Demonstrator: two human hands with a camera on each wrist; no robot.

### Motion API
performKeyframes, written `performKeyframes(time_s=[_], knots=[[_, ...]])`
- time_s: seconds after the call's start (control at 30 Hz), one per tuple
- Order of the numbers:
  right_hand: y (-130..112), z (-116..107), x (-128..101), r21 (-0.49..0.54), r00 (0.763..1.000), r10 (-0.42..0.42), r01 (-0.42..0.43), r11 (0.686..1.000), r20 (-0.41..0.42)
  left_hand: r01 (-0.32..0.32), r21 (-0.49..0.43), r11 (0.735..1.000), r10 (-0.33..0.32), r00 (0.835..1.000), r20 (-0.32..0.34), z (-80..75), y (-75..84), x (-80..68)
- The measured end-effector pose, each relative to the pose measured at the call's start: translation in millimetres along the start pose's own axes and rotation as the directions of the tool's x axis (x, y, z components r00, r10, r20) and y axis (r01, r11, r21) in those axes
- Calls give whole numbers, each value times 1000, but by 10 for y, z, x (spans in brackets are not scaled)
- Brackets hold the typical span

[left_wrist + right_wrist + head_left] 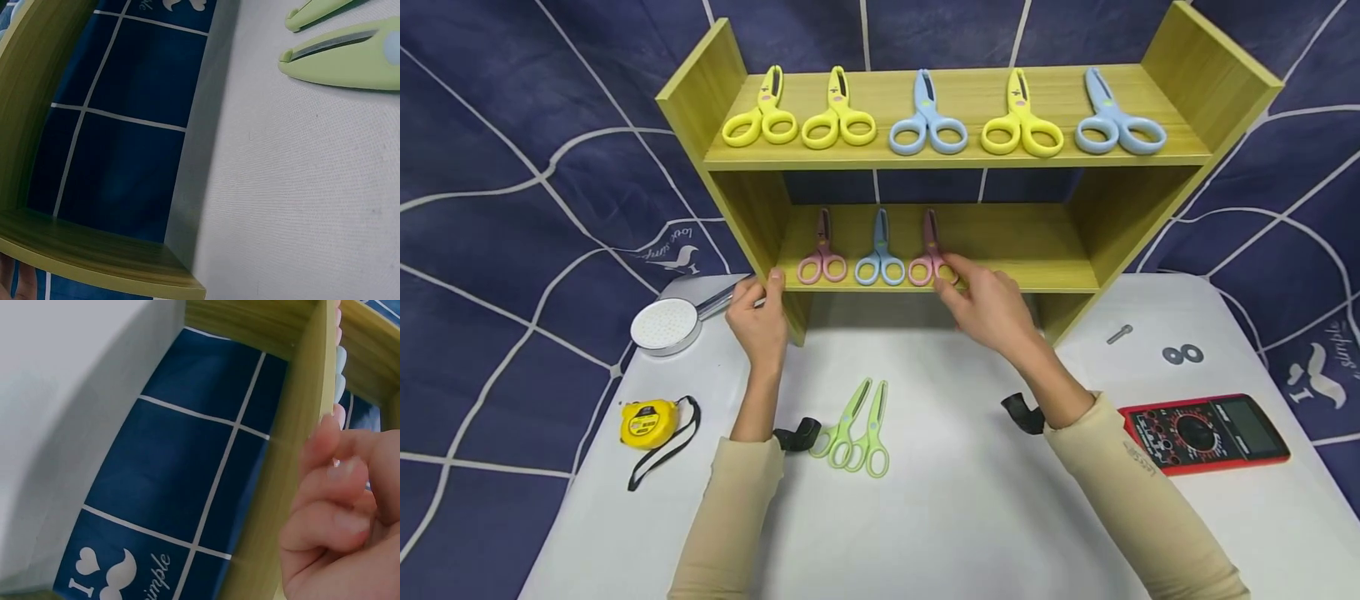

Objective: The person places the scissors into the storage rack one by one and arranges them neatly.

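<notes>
My left hand (758, 321) grips the left side panel of a two-tier wooden shelf (1015, 237). In the left wrist view, its fingers (25, 281) show beyond the panel. My right hand (992, 308) is at the lower tier's front edge, index finger and thumb at the right handle ring of a pair of pink scissors (932, 242), partly covering it. That hand (337, 519) has its other fingers curled in the right wrist view. Left of these scissors lie blue scissors (881, 242) and another pink pair (824, 242), blades pointing back.
Yellow scissors (1018, 108) and blue scissors (925, 112) line the upper tier. Two green scissors (874, 429) overlap on the white table (940, 500). A shower head (666, 325) and tape measure (647, 423) lie left; a multimeter (1206, 433), bolt (1119, 334) and two washers (1172, 356) lie right.
</notes>
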State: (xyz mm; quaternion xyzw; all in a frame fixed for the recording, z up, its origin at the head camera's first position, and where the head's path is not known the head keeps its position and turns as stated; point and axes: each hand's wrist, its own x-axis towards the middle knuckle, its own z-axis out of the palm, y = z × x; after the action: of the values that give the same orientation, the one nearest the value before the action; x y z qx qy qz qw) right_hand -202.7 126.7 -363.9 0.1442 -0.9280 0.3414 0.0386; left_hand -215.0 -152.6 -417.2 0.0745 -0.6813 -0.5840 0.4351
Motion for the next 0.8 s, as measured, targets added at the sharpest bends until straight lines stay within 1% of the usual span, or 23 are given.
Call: performKeyframes(time_s=[0.07,0.1,0.17,0.23,0.33,0.37,0.43,0.47,0.53,0.6,0.63,0.67,0.7,0.73,0.8], knots=[[10,12,-17,4,1000,-3,3,1000,-9,4,-4,1000,-4,1000,-1,7,74,-17],[14,24,-35,5,1000,-12,12,1000,-25,1,-4,1000,0,1000,1,10,81,-21],[27,62,-84,2,995,-51,51,999,-89,3,-3,1000,-3,1000,4,13,91,-27],[28,122,-159,24,981,-97,103,994,-170,1,-2,1000,-1,1000,9,12,81,-32],[6,261,-288,95,945,-172,205,974,-278,4,3,1000,-4,1000,6,9,-34,-19],[-8,319,-334,118,937,-191,233,965,-293,6,8,1000,-6,1000,0,9,-86,-10],[-41,448,-429,156,933,-217,269,951,-286,11,18,1000,-11,1000,-9,9,-183,9],[-55,519,-481,168,938,-225,274,947,-262,12,21,1000,-12,1000,-10,8,-233,21],[-87,663,-590,187,959,-223,255,949,-178,9,23,1000,-9,1000,-4,4,-276,35],[-107,812,-705,186,975,-215,222,957,-59,6,18,1000,-6,1000,2,1,-292,45],[-118,883,-762,177,977,-211,206,963,11,5,13,1000,-5,1000,4,0,-295,48],[-126,952,-817,165,974,-208,193,967,85,2,11,1000,-2,1000,7,-3,-298,49],[-135,1016,-871,147,965,-208,185,972,161,-2,11,1000,2,1000,8,-5,-297,48],[-140,1078,-921,127,950,-204,178,976,236,-5,13,1000,5,1000,8,-7,-297,46],[-145,1189,-1012,85,909,-194,175,981,368,-4,18,1000,4,1000,4,-9,-299,40]])
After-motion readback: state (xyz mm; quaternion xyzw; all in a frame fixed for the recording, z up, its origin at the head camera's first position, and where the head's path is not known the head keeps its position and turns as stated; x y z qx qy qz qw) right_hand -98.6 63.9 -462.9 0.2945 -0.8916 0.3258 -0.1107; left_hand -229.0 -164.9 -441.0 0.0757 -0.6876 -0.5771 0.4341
